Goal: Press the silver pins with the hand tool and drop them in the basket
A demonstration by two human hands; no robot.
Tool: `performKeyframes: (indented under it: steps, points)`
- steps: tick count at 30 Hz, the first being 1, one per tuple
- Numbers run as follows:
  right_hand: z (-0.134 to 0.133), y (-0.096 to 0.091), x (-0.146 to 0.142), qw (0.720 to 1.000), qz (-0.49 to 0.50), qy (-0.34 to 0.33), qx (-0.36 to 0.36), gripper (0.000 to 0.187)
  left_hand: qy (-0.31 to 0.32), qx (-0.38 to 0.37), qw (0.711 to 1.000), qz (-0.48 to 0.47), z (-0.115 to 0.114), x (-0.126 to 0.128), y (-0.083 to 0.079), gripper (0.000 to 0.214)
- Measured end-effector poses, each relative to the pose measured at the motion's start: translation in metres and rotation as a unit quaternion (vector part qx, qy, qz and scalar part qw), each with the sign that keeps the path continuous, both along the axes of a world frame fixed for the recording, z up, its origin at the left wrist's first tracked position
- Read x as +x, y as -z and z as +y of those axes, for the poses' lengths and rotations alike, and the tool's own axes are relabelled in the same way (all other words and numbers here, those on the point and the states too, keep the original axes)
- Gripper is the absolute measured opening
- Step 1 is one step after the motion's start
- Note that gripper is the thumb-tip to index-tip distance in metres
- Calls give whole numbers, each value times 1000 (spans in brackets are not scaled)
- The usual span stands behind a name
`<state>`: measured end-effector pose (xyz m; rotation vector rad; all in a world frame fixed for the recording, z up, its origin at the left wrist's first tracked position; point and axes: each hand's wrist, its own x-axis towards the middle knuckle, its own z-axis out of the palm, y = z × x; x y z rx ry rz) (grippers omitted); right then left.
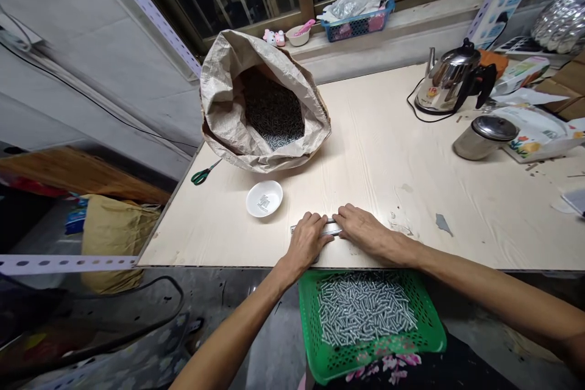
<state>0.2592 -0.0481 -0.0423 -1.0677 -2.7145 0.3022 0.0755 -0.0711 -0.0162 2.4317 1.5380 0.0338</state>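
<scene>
My left hand (307,239) and my right hand (363,230) lie side by side near the front edge of the pale wooden table (393,152). Both press down on a thin flat metal strip (329,230), most of it hidden under the fingers. The fingers of both hands are curled over the strip. Just below the table edge, on my lap, sits a green plastic basket (427,344) filled with many small silver metal pins. A small white bowl (264,198) with a few silver pieces stands to the left of my left hand.
A large open paper sack (223,109) of dark small parts stands at the back left. Green-handled scissors (204,173) lie by the left edge. At the right stand a steel kettle (450,82) and a lidded metal cup (484,137). A blue basket (359,24) sits on the windowsill.
</scene>
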Motion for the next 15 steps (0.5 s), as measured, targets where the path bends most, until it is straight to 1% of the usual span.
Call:
performKeyframes:
  steps: [1, 3, 4, 7, 8, 10, 11, 12, 13, 15]
  points:
    - [-1, 5, -3, 1000, 3, 0, 6, 6, -11, 9, 1000, 3, -1, 2, 2, 18]
    - [-2, 12, -7, 1000, 2, -2, 10, 16, -25, 24, 999, 12, -2, 4, 6, 14]
    - [-2, 13, -7, 1000, 5, -5, 10, 18, -27, 30, 999, 17, -2, 4, 8, 14]
    - [5, 9, 0, 999, 33, -7, 8, 9, -39, 67, 997, 4, -7, 5, 17, 16]
    - [8, 7, 4, 999, 45, -13, 5, 15, -48, 93, 994, -8, -12, 6, 20, 21]
    - [16, 3, 14, 998, 62, -29, -2, 39, -60, 148, 987, -36, -24, 10, 28, 31]
    - [20, 2, 18, 997, 67, -36, -6, 45, -60, 169, 983, -48, -32, 13, 32, 33]
    - [24, 2, 21, 997, 72, -37, -8, 44, -55, 182, 980, -57, -40, 16, 36, 33]
    - [28, 4, 22, 997, 72, -29, -7, 40, -52, 190, 978, -64, -47, 20, 39, 33]
    - [34, 9, 19, 998, 58, 3, 5, 24, -52, 196, 976, -75, -58, 27, 44, 29]
